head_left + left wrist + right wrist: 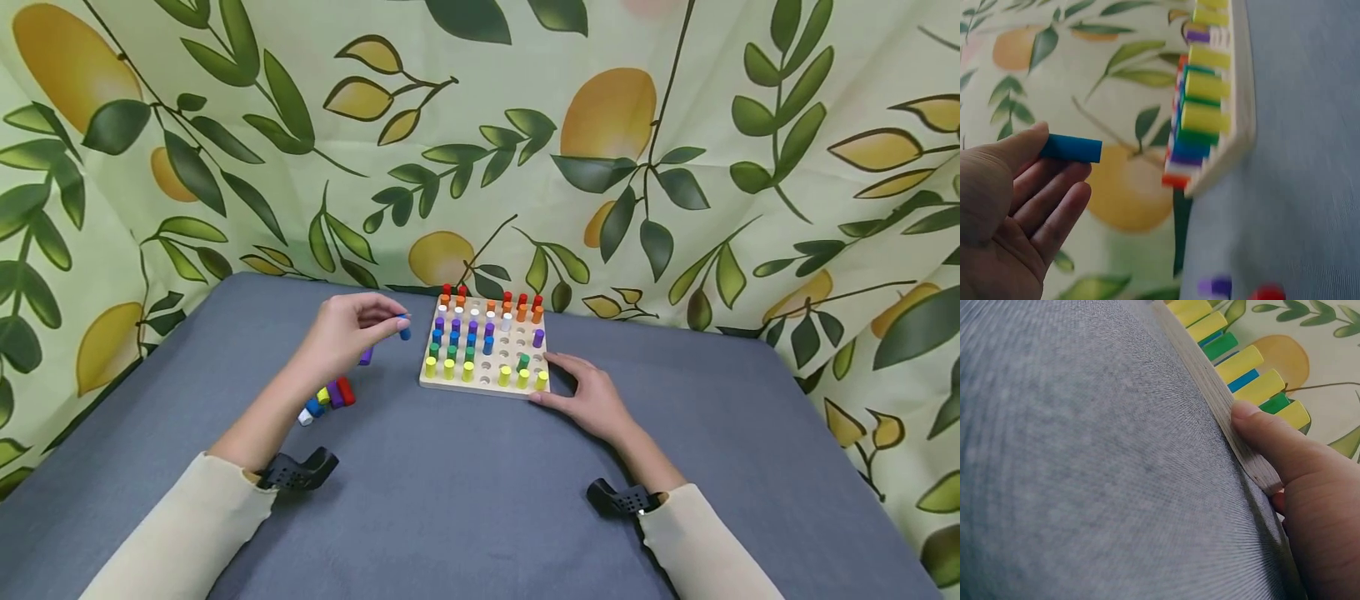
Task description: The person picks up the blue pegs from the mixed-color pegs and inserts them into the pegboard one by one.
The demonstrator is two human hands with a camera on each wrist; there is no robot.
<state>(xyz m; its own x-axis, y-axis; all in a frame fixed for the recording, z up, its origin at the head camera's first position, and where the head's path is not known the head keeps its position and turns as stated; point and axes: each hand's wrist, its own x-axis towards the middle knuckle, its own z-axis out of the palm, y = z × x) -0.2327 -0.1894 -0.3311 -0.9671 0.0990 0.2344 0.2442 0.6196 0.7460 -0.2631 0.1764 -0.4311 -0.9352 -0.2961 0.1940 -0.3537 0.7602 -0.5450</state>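
My left hand (347,332) pinches a blue peg (1074,149) between thumb and fingers, raised to the left of the wooden pegboard (457,385). In the left wrist view the peg sticks out sideways past the fingertips. Rows of red, orange, white, purple, blue, green and yellow pegs stand in the board, with bare holes toward its right half. My right hand (592,400) holds the board's near right corner, thumb (1266,434) on the front edge and fingers along the right side. One green peg (522,362) stands near the right hand, behind the yellow row.
Left of the board, a small pile of loose pegs lies on the grey cloth, among them a red peg (346,391) and a white peg (305,417). A purple peg (366,357) lies apart, beneath the left hand. A leaf-and-fruit patterned curtain (495,200) hangs behind the table (480,500).
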